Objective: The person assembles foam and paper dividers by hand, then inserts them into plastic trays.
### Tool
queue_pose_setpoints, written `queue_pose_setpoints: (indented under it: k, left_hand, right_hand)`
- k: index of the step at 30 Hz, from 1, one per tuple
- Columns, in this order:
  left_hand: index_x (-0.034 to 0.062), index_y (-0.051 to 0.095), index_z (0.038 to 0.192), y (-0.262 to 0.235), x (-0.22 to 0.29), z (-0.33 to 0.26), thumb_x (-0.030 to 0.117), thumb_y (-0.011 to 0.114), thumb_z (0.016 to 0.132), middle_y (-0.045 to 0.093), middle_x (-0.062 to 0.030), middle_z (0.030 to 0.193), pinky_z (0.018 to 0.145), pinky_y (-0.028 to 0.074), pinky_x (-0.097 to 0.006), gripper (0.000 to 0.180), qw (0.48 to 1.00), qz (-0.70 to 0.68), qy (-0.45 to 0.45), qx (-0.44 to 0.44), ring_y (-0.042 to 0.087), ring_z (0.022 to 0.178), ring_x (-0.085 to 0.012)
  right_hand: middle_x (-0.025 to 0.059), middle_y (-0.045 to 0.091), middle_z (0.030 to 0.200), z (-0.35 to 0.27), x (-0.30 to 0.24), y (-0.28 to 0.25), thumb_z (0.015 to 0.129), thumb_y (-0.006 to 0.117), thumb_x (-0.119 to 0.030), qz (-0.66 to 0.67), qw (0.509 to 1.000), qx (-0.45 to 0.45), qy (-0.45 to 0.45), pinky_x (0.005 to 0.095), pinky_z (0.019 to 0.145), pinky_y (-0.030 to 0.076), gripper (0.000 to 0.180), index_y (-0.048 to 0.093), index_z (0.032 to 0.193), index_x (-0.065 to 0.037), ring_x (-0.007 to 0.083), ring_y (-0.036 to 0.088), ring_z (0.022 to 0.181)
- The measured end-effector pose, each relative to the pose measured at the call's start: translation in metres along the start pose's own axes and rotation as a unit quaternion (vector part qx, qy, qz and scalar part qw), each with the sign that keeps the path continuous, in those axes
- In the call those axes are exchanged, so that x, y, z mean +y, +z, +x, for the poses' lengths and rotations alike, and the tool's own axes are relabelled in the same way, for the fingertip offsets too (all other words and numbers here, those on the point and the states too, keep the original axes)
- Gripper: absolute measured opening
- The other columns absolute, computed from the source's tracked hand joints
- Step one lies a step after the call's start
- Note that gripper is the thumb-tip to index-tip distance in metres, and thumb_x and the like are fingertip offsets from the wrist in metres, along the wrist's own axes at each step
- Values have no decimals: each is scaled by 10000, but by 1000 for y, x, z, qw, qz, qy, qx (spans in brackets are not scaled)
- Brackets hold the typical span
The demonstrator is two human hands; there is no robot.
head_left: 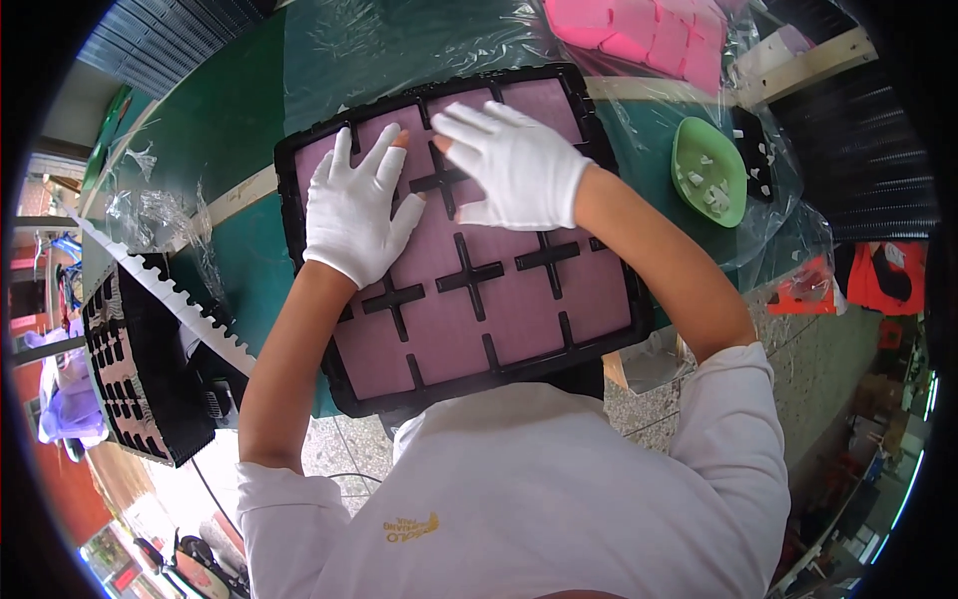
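Note:
A black tray (286, 195) with cross-shaped dividers lies tilted in front of me, its near edge close to my body. Mauve sheet material (524, 314) fills the spaces around the black crosses. Over the tray's left far part, my left hand (357, 212) rests with fingers spread, in a white glove that leaves some fingertips bare. My right hand (514, 168), gloved the same way, reaches across the far middle part. Its fingers are stretched out, slightly blurred, and point left; whether they press on the sheet I cannot tell. Neither hand holds anything.
A light green bowl (682, 150) with white scraps stands on the green table (235, 105) at right, beside a black piece (755, 160). Pink foam pieces (649, 40) lie at the far right. Stacked black trays (858, 150) flank the table. A notched white strip (175, 299) slants at left.

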State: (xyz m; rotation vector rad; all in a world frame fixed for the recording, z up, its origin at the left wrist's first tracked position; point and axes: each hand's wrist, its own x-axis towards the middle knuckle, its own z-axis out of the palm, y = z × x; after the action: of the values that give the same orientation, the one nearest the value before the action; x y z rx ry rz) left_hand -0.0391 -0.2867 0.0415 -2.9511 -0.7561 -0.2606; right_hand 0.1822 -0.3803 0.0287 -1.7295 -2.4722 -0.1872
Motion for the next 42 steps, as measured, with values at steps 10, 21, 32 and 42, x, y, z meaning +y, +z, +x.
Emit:
queue_pose_setpoints:
  k: [10,21,32,42]
  left_hand:
    - [27,364,1512,-15,-16,-29,361,494,982,328,-211,1575,1191,269,-485,640,993,49,63,-86,317,1458,-394]
    - [-105,396,1435,-6,-12,-10,562,600,896,402,-258,1506,1198,261,-446,882,995,37,-86,-22,359,1428,-361]
    - [-119,373,1426,-23,-32,-24,495,571,931,442,-273,1472,1191,277,-468,813,998,33,5,-56,410,1399,-388]
    - [-154,362,1420,-54,-24,-2,595,440,967,515,-301,1403,1242,144,-470,879,983,-8,-57,-173,490,1355,-349]
  right_hand:
    - [161,428,1538,-46,19,-3,944,542,-541,-36,992,21,117,454,1200,257,792,410,1471,35,274,367,1456]
    - [291,418,1494,-21,10,-6,908,571,-597,-46,981,5,187,424,1212,260,915,374,1441,121,380,383,1427]
    - [268,512,1427,-37,42,-17,943,594,-465,53,985,-23,161,420,1156,348,685,479,1371,58,387,534,1279]
    - [291,519,1383,-22,33,-33,1035,402,-303,-206,970,-118,45,522,1095,389,363,585,1349,-310,328,652,1111]
